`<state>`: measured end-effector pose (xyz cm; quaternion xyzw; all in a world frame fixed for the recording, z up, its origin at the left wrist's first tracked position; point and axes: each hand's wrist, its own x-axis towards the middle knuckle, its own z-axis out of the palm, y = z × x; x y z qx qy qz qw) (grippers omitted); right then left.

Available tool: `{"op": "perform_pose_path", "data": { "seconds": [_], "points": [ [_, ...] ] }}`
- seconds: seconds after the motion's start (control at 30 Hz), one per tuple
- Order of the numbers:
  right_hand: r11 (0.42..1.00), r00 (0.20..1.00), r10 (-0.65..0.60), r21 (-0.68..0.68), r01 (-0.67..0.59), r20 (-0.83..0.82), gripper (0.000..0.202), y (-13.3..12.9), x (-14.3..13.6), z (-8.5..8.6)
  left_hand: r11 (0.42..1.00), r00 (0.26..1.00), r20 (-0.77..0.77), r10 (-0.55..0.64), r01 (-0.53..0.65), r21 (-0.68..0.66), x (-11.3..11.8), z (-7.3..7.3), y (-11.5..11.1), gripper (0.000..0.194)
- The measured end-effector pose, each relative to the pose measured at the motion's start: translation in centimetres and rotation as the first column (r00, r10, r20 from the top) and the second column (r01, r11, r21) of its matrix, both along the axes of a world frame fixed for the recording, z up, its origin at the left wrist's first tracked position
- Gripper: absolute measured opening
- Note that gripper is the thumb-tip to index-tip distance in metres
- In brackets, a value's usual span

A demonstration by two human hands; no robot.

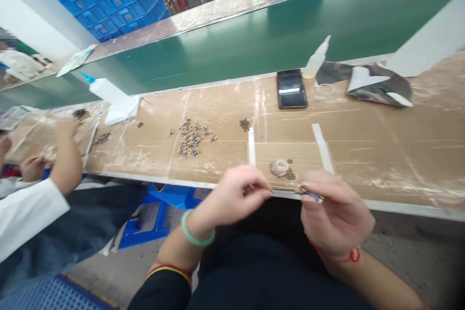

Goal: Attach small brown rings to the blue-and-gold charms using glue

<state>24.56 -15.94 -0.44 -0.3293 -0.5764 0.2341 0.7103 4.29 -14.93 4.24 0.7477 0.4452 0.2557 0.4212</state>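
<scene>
- Small slender part (313, 195): dark blue with yellowish bits, finer detail blurred.
- Pinched in the right hand (336, 218), slightly tilted, its length running roughly ten to four o'clock.
- Lies at four o'clock from the view's centre.

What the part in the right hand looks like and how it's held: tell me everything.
The part is small and narrow, with dark blue and yellowish, metal-looking sections; a thin dark tip seems to stick out at its left end. The right hand pinches it between thumb and fingers, slanting slightly down to the right in the picture, by the near edge of the table. Blur hides finer detail.
</scene>
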Motion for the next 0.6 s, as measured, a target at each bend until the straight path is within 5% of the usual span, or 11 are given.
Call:
{"op": "perform_pose_path", "data": {
  "seconds": [0.1, 0.2, 0.37, 0.47, 0.6],
  "points": [
    [0.996, 0.996, -0.042, 0.070, 0.047, -0.075, 0.023, 0.6, -1.4, 0.5, 0.998, 0.970, 0.239, -0.050, 0.037, 0.059, 2.5, -0.8, -3.1, 0.012],
    [0.991, 0.979, -0.110, 0.056, 0.121, -0.169, 0.016, 0.8, -2.2, 1.2, 0.995, 0.933, 0.358, -0.027, -0.010, 0.100, 3.9, -1.4, -3.9, 0.013],
    [0.977, 0.964, -0.214, -0.061, 0.207, -0.159, 0.017, 0.3, -2.4, 2.0, 0.995, 0.830, 0.554, 0.059, -0.005, -0.098, 4.6, -2.1, -3.5, 0.045],
    [0.969, 0.955, -0.247, -0.069, 0.239, -0.167, 0.020, 0.4, -2.5, 2.4, 0.982, 0.827, 0.544, 0.139, -0.047, -0.181, 5.2, -2.8, -3.8, 0.052],
    [0.951, 0.927, -0.309, -0.059, 0.304, -0.213, 0.019, 1.3, -2.8, 2.3, 0.990, 0.893, 0.428, 0.137, -0.142, -0.022, 6.0, -4.0, -4.3, 0.038]
  ]
}}
